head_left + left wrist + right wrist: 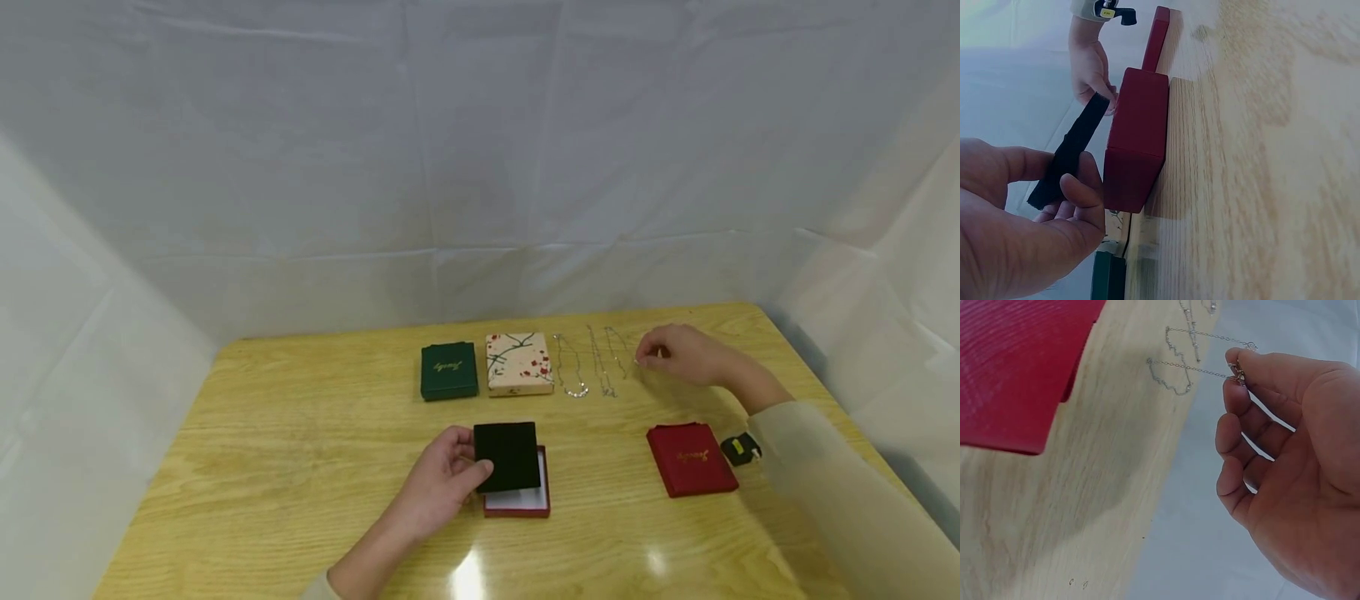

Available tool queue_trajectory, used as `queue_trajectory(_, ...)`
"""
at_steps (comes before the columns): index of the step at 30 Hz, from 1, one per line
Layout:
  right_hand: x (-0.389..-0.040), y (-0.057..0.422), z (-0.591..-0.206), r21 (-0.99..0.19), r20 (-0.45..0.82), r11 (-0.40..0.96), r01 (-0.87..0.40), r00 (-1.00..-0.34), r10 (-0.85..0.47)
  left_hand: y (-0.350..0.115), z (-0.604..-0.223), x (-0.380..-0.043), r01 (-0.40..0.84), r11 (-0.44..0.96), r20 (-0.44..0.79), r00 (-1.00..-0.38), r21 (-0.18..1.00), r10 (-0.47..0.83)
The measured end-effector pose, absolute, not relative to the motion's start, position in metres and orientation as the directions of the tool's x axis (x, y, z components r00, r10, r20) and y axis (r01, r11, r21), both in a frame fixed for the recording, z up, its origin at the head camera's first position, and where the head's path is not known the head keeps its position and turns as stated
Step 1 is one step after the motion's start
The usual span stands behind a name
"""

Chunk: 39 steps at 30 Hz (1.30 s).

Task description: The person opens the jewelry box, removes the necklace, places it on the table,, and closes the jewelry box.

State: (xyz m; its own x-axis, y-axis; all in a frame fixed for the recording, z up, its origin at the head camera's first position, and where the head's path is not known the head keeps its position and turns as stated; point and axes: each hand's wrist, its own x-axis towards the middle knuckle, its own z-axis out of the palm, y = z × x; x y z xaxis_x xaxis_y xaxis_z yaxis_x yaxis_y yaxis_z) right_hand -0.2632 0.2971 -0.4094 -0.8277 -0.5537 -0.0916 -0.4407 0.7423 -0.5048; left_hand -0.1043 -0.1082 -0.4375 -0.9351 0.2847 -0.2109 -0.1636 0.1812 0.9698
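Observation:
My left hand (pixel 438 483) pinches a black square pad (pixel 508 454) by its left edge, thumb on top. The pad is tilted over an open red box (pixel 517 512) with a white inside, hiding much of it. At the back right, my right hand (pixel 684 354) pinches one end of a thin silver chain (pixel 1204 372) between thumb and forefinger. The chain slants down from the fingertips, and its lower part lies on the table. The other fingers are loosely bent. More silver chains (pixel 573 367) are laid out to the left of that hand.
A red lid (pixel 692 460) with gold lettering lies below my right forearm. A green box (pixel 448 371) and a flower-patterned box (pixel 520 364) stand side by side at the back. White cloth (pixel 322 167) hangs behind the wooden table (pixel 300 450).

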Motion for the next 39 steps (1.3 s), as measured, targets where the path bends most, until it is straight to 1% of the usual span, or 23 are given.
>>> queue_trajectory(5, -0.264, 0.296, -0.415, -0.503, -0.132, 0.742, -0.443, -0.809, -0.573, -0.108, -0.438, -0.104, -0.164, 0.183, -0.212, -0.936, 0.969, 0.281)
queue_trajectory(15, -0.260, 0.292, -0.418, -0.475, -0.164, 0.747, -0.466, -0.787, -0.595, -0.108, -0.438, -0.105, -0.170, 0.185, -0.218, -0.934, 0.968, 0.282)
queue_trajectory(22, -0.261, 0.292, -0.426, -0.483, -0.203, 0.751, -0.450, -0.777, -0.595, -0.108, -0.437, -0.104, -0.166, 0.195, -0.216, -0.936, 0.967, 0.277)
queue_trajectory(33, -0.264, 0.291, -0.432, -0.475, -0.217, 0.744, -0.470, -0.757, -0.616, -0.108, -0.439, -0.104, -0.166, 0.194, -0.216, -0.937, 0.967, 0.275)
queue_trajectory(39, -0.264, 0.289, -0.434, -0.467, -0.229, 0.755, -0.461, -0.762, -0.606, -0.110, -0.440, -0.105, -0.158, 0.196, -0.209, -0.939, 0.968, 0.274)
